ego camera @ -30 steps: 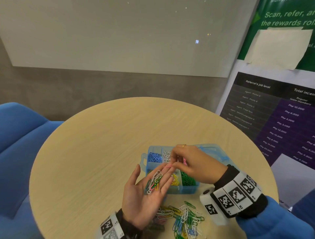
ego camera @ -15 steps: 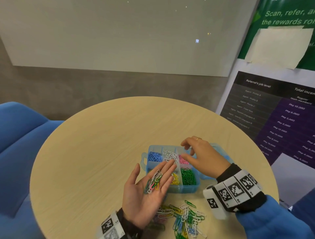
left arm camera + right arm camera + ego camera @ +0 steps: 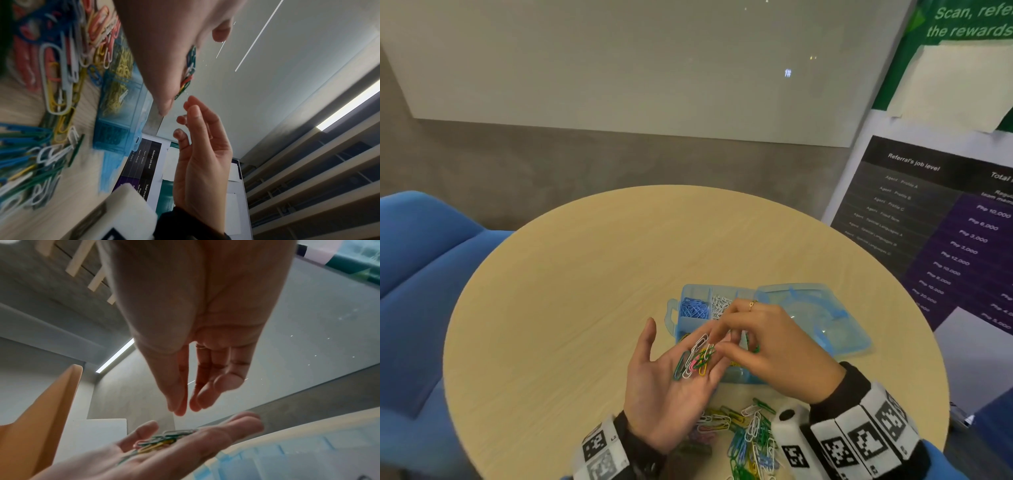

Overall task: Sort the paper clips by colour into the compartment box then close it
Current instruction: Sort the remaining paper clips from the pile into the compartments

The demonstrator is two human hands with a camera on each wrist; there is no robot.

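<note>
My left hand [image 3: 654, 380] lies palm up in front of the box, carrying several mixed paper clips [image 3: 695, 359] on straight fingers. My right hand [image 3: 717, 342] hovers just above those clips with thumb and fingers nearly together and nothing between them; the right wrist view shows its fingertips [image 3: 179, 410] a little above the clips [image 3: 160, 443]. The blue compartment box [image 3: 674, 329] stands open behind the hands, its lid [image 3: 808, 308] laid flat to the right. Blue clips [image 3: 693, 308] and white clips [image 3: 720, 303] fill two far compartments; the hands hide the rest.
A pile of loose mixed clips [image 3: 750, 435] lies on the round wooden table [image 3: 568, 308] near its front edge, between my wrists. A blue chair [image 3: 421, 274] stands to the left. A poster board [image 3: 945, 222] leans at the right.
My right hand carried a pink clip to the box, let it go over the pink compartment, and has come back above the left palm. The left hand has barely moved.
</note>
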